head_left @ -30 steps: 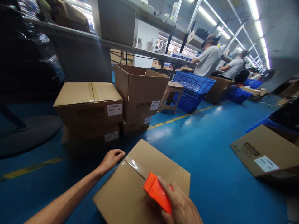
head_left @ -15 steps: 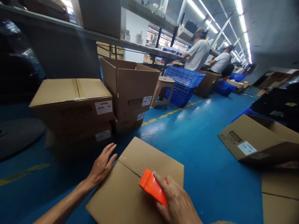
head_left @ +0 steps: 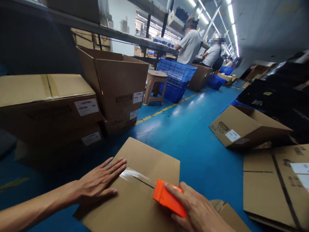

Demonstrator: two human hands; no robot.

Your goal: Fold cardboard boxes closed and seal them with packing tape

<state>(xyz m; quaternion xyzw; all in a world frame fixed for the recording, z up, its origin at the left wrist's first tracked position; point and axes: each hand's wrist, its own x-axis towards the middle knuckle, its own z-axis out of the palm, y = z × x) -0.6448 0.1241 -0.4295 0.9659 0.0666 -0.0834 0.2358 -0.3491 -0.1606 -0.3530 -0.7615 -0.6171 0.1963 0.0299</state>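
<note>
Orange plastic fills the right hand (head_left: 193,206), its fingers wrapped around a handheld tool (head_left: 166,197) over the closed top of a cardboard carton (head_left: 135,206) directly before the wearer. With clock directions taken from that carton and 12 straight ahead, the tool's blunt end sits just right of center, by the dark seam (head_left: 143,182). The left hand (head_left: 102,180), open and holding nothing, lies palm down along the 10 o'clock edge, fingertips beside a glossy clear strip (head_left: 129,174) across the seam. A closed carton (head_left: 79,106) stands stacked at 10 o'clock and a tall open carton (head_left: 120,83) at 11. Toward 12 is a beige stool (head_left: 156,77), with a blue crate (head_left: 177,72) and two people in pale shirts at 1. Another open carton (head_left: 241,129) tilts at 2 o'clock; folded cardboard (head_left: 263,193) lies at 3, on blue floor (head_left: 198,141).
</note>
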